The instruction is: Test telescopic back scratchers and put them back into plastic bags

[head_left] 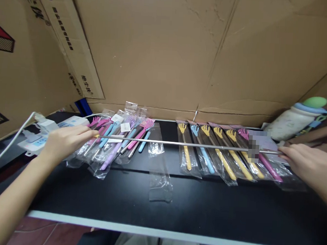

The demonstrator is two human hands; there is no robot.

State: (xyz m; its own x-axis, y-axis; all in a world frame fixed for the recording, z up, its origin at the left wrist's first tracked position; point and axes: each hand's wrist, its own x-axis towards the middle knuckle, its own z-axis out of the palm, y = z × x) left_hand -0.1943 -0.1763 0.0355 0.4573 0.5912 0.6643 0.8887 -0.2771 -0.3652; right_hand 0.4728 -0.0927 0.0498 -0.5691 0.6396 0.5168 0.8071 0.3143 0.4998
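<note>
A back scratcher (167, 142) with a thin metal rod, drawn out long, is stretched level above the black table between both hands. My left hand (65, 138) is closed around its left end, where a bit of yellow shows at the fingertips. The right end sits in the closed fingers of my right hand (302, 158), which hide it. Below the rod at right, several bagged back scratchers, among them a yellow one (187, 153) and a blue one (204, 151), lie in a row. At left is a looser heap of pink, blue and purple back scratchers (113, 154).
A clear plastic bag (160, 177) lies flat mid-table. White power strips (37, 142) with a cable are at far left. Cardboard walls (156, 55) stand behind and at left. A pale bottle (293, 121) leans at right. The table's light front edge (145, 230) runs across the bottom.
</note>
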